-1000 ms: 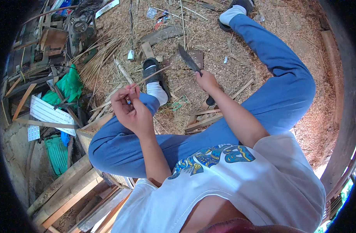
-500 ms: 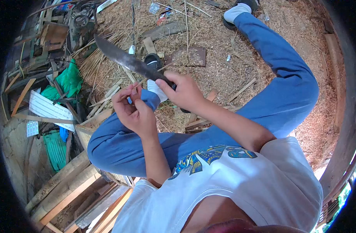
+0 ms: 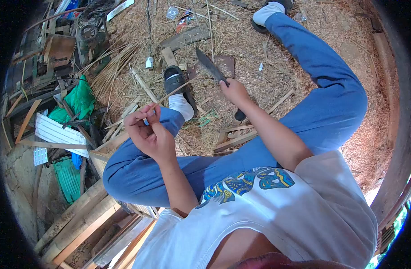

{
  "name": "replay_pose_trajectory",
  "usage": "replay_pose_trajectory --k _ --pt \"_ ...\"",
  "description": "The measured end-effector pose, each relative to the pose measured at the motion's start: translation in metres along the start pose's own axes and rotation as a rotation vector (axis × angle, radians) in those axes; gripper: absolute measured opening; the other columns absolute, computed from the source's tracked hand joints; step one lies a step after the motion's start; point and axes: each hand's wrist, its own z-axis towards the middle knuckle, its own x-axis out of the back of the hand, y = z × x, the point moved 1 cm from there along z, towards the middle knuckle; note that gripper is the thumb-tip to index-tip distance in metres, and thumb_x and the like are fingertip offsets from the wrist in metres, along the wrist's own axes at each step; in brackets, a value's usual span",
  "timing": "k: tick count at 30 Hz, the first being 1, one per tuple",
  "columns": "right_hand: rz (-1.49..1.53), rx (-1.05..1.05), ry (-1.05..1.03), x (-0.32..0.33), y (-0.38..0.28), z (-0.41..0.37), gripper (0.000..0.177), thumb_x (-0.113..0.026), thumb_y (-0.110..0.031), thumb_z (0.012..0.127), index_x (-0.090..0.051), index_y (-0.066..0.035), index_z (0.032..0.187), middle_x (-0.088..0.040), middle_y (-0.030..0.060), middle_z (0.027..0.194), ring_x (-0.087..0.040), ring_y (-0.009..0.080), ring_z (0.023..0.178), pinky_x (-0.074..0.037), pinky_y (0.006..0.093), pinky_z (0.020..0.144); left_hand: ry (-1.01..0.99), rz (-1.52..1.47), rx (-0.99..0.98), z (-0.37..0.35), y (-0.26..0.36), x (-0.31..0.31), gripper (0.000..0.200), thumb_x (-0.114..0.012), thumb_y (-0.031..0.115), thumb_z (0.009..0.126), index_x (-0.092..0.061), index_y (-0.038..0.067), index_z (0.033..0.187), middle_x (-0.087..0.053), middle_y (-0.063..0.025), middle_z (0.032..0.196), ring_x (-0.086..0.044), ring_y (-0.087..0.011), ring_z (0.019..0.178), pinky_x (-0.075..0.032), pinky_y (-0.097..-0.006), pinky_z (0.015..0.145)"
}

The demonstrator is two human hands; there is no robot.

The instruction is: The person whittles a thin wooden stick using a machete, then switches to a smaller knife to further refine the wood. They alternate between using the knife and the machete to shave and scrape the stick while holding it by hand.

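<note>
My left hand (image 3: 147,130) pinches a thin pale strip (image 3: 176,90) between thumb and fingers, above my bent knee. The strip points up and to the right, over the sandal. My right hand (image 3: 236,95) is closed round a large knife (image 3: 208,66) with a dark blade. The blade points up and to the left, and the dark end of the handle shows below the hand. Knife and strip are apart, with the strip's far end near the blade.
A sandalled foot (image 3: 177,85) rests on the shavings-covered ground. Thin sticks (image 3: 113,74) lie in a bundle at the upper left, near a green plastic bag (image 3: 80,99). A wooden board (image 3: 187,38) and a brown plate (image 3: 225,67) lie ahead. Bamboo poles (image 3: 77,215) run at the lower left.
My right hand has moved right with the knife, away from my left hand, and the blade now points more upward. The strip shows more fully. My left hand has shifted slightly left.
</note>
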Motion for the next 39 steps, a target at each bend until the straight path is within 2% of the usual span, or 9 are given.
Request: replay_pose_trajectory --k 5,10,12,15,19,27,30,34,39 --pt "-0.097 0.006 0.075 0.001 0.015 0.012 0.042 -0.056 -0.043 0.100 -0.071 -0.004 0.105 -0.071 0.0198 0.085 -0.070 0.0413 0.086 -0.053 0.0533 0.079 -0.046 0.001 -0.079 -0.005 0.003 -0.009 0.011 -0.054 -0.010 0.100 -0.050 -0.002 0.106 -0.060 -0.0140 0.107 -0.066 -0.0219 0.104 -0.061 -0.0344 0.089" --pt "0.222 0.301 0.048 0.010 -0.074 -0.037 0.042 -0.061 -0.044 0.098 -0.070 -0.003 0.099 -0.069 0.0202 0.079 -0.067 0.0394 0.075 -0.050 0.0479 0.068 -0.052 0.039 -0.036 -0.009 0.004 -0.001 0.009 -0.052 -0.008 0.102 -0.056 -0.005 0.110 -0.063 -0.0151 0.109 -0.066 -0.0206 0.103 -0.059 -0.0338 0.091" --pt "0.261 0.465 0.062 0.014 -0.111 -0.067 0.038 -0.064 -0.041 0.097 -0.067 -0.003 0.094 -0.065 0.0191 0.071 -0.065 0.0371 0.065 -0.048 0.0449 0.061 -0.053 0.096 -0.031 -0.011 0.005 -0.001 0.011 -0.052 -0.007 0.102 -0.058 -0.006 0.112 -0.064 -0.0156 0.110 -0.066 -0.0207 0.104 -0.059 -0.0341 0.092" --pt "0.315 0.585 -0.007 0.024 -0.141 -0.113 0.032 -0.068 -0.035 0.098 -0.067 -0.003 0.094 -0.062 0.0134 0.068 -0.058 0.0237 0.058 -0.046 0.0388 0.057 -0.040 0.086 -0.040 -0.010 0.006 -0.002 0.011 -0.051 -0.008 0.102 -0.057 -0.006 0.112 -0.064 -0.0161 0.111 -0.067 -0.0220 0.106 -0.059 -0.0351 0.094" --pt "0.312 0.663 -0.004 0.011 -0.129 -0.126 0.029 -0.069 -0.032 0.097 -0.066 -0.003 0.093 -0.061 0.0172 0.068 -0.060 0.0296 0.057 -0.046 0.0396 0.056 -0.005 0.024 -0.034 -0.012 0.003 -0.007 0.010 -0.051 -0.007 0.103 -0.057 -0.005 0.110 -0.064 -0.0162 0.110 -0.067 -0.0235 0.109 -0.059 -0.0362 0.095" --pt "0.136 0.403 0.036 -0.007 -0.067 -0.054 0.036 -0.060 -0.042 0.099 -0.071 -0.009 0.105 -0.069 0.0202 0.079 -0.068 0.0417 0.077 -0.053 0.0509 0.070 -0.013 0.058 -0.042 -0.011 -0.006 -0.002 0.009 -0.050 -0.006 0.103 -0.055 -0.006 0.110 -0.063 -0.0161 0.111 -0.067 -0.0228 0.106 -0.061 -0.0352 0.090" --pt "0.075 0.092 -0.059 -0.021 -0.005 -0.007 0.038 -0.056 -0.042 0.100 -0.071 -0.009 0.110 -0.072 0.0198 0.090 -0.070 0.0405 0.087 -0.054 0.0519 0.079 -0.021 0.092 -0.010 -0.009 -0.004 -0.003 0.008 -0.050 -0.005 0.104 -0.055 -0.006 0.110 -0.062 -0.0155 0.112 -0.067 -0.0216 0.104 -0.061 -0.0349 0.090" --pt "-0.002 -0.066 -0.019 -0.002 0.020 0.007 0.040 -0.053 -0.042 0.100 -0.070 -0.008 0.112 -0.072 0.0219 0.103 -0.069 0.0401 0.099 -0.053 0.0536 0.085 -0.015 0.042 -0.036 -0.011 0.002 -0.014 0.009 -0.051 -0.005 0.104 -0.057 -0.006 0.110 -0.062 -0.0155 0.111 -0.066 -0.0205 0.102 -0.061 -0.0334 0.090" --pt "0.219 -0.069 -0.024 -0.008 -0.009 -0.002 0.042 -0.057 -0.045 0.099 -0.071 -0.006 0.107 -0.072 0.0200 0.091 -0.071 0.0356 0.088 -0.054 0.0486 0.078 -0.129 0.017 -0.126 -0.021 0.005 -0.019 0.011 -0.051 -0.005 0.104 -0.058 -0.006 0.111 -0.062 -0.0151 0.111 -0.066 -0.0186 0.098 -0.059 -0.0314 0.090"
